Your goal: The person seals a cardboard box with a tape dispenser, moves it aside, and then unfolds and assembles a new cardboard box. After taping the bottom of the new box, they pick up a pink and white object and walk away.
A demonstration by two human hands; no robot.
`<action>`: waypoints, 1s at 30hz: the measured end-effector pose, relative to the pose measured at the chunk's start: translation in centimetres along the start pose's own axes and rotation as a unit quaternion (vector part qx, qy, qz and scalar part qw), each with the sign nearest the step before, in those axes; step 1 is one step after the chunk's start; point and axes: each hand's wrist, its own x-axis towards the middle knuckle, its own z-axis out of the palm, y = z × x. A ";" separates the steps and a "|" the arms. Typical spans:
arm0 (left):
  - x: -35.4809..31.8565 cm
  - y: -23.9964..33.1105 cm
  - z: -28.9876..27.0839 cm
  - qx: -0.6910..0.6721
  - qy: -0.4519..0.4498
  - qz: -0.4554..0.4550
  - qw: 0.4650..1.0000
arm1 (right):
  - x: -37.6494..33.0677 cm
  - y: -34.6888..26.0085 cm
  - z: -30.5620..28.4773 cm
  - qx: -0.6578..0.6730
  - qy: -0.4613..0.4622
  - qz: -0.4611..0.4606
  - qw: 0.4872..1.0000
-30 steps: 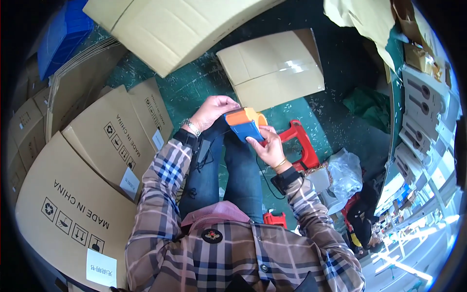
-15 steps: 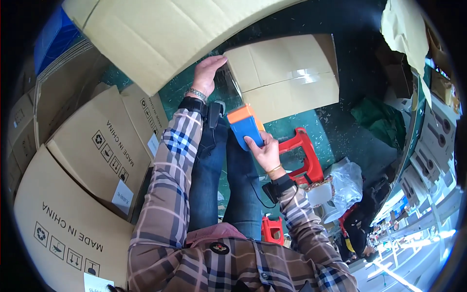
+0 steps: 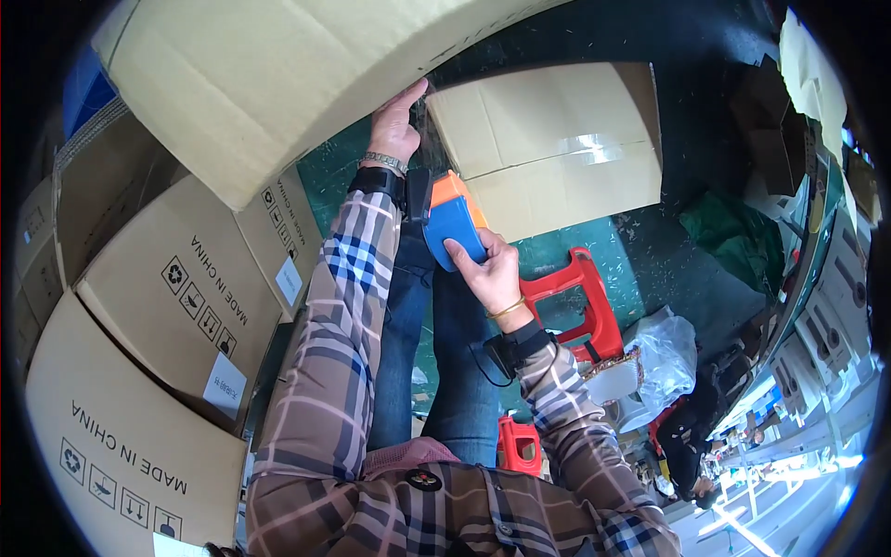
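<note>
My right hand [image 3: 489,269] is closed round a blue and orange packing-tape dispenser [image 3: 451,230], holding it just off the near left corner of a brown cardboard carton [image 3: 548,139]. A glossy patch of clear tape shows on the seam across the carton's upper face. At that carton's left side, my left hand [image 3: 396,130] reaches forward with its fingers stretched out and the fingertips by the far left corner. No object shows in it. A large pale carton [image 3: 278,84] overhangs close above the left hand. Whether the left fingertips touch either carton I cannot tell.
Printed brown cartons [image 3: 176,306] are stacked along my left. A red plastic stool [image 3: 594,306] stands to the right of my right hand, near a clear plastic bag [image 3: 664,348] and a green bag [image 3: 733,237]. Another person in dark clothes [image 3: 691,422] is at the lower right.
My right hand has brought the tape dispenser a little left and forward, nearer my left wrist. My left hand has moved slightly forward along the carton's left side.
</note>
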 end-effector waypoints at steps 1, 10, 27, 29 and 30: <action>0.2 -0.1 -0.1 0.001 0.001 0.000 1.000 | 0.2 -0.2 0.1 0.015 0.005 0.006 1.000; 0.0 0.1 -0.8 0.121 -0.027 -0.014 0.992 | 1.1 1.7 0.2 0.032 0.005 0.031 0.999; 0.7 -0.1 -0.6 0.224 0.002 -0.088 0.971 | -12.6 13.3 -3.5 0.058 0.014 0.226 0.972; 0.7 -0.1 -0.5 0.248 0.024 -0.087 0.965 | -12.8 14.4 -2.9 0.055 0.014 0.232 0.971; 0.7 0.0 -0.4 0.243 0.018 -0.090 0.966 | -12.5 14.8 -2.7 0.049 0.013 0.238 0.970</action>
